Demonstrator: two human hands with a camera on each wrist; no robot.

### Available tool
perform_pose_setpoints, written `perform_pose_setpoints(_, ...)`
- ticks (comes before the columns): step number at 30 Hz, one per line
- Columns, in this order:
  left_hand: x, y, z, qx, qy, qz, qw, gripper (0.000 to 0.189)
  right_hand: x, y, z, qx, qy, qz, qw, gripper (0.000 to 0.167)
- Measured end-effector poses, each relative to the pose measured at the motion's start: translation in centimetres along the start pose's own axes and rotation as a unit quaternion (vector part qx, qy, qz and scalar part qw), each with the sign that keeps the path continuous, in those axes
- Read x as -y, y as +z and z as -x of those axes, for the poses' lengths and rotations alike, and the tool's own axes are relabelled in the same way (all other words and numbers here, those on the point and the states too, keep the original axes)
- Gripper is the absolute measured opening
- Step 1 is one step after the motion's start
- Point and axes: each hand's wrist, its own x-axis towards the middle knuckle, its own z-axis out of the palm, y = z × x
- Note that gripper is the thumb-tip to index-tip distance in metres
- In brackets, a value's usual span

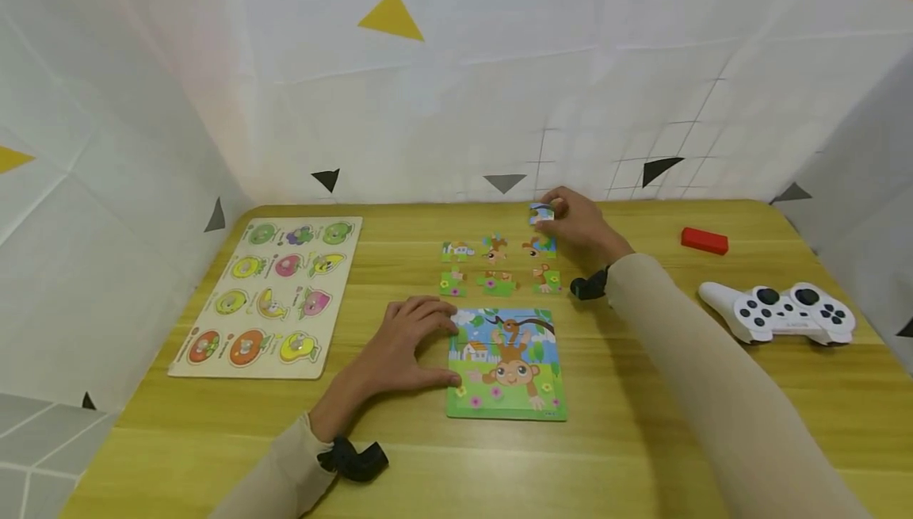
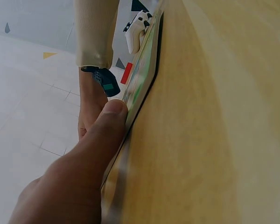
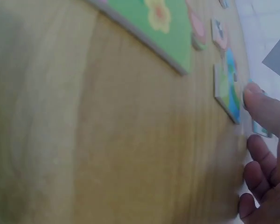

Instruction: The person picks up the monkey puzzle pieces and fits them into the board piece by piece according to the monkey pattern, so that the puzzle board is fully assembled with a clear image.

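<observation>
A square monkey picture puzzle board (image 1: 508, 368) lies flat in the middle of the table. My left hand (image 1: 410, 349) rests at its left side, thumb and fingers spread apart and touching the edge; in the left wrist view the thumb (image 2: 113, 109) lies against the board's rim. At the back, my right hand (image 1: 581, 222) pinches a small blue-and-white puzzle piece (image 1: 540, 215) between thumb and fingers. Below that piece, loose puzzle pieces sit in two rows, among them a monkey-face piece (image 1: 538, 248), a house piece (image 1: 456, 251) and a flower piece (image 1: 452, 283).
On the left lies a wooden fruit peg board (image 1: 285, 297). A red block (image 1: 704, 240) and a white game controller (image 1: 781, 313) are on the right, beyond my right forearm. White sheeting (image 1: 456, 123) with triangles rises behind the table's back edge.
</observation>
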Motion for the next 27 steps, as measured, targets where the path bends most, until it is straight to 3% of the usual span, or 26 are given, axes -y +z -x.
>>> perform_pose_setpoints(8,0.0,0.2,0.1,0.001,0.005,-0.002,1.0000,0.061,-0.3,0.3,0.7,-0.066,-0.015,-0.065,0.9956,0.041)
perform_pose_setpoints(15,0.3,-0.1,-0.2,-0.002,0.009,-0.002,1.0000,0.060,-0.5,-0.2,1.6,-0.111,-0.019,-0.144,0.9832,0.035)
perform_pose_setpoints(21,0.3,-0.3,-0.2,-0.005,0.008,-0.002,1.0000,0.060,-0.1,-0.2,3.0,-0.118,-0.028,-0.193,0.9736,0.035)
perform_pose_setpoints(27,0.2,-0.2,-0.2,-0.003,0.007,0.003,1.0000,0.060,0.9,0.5,5.8,-0.105,-0.063,-0.211,0.9697,0.033)
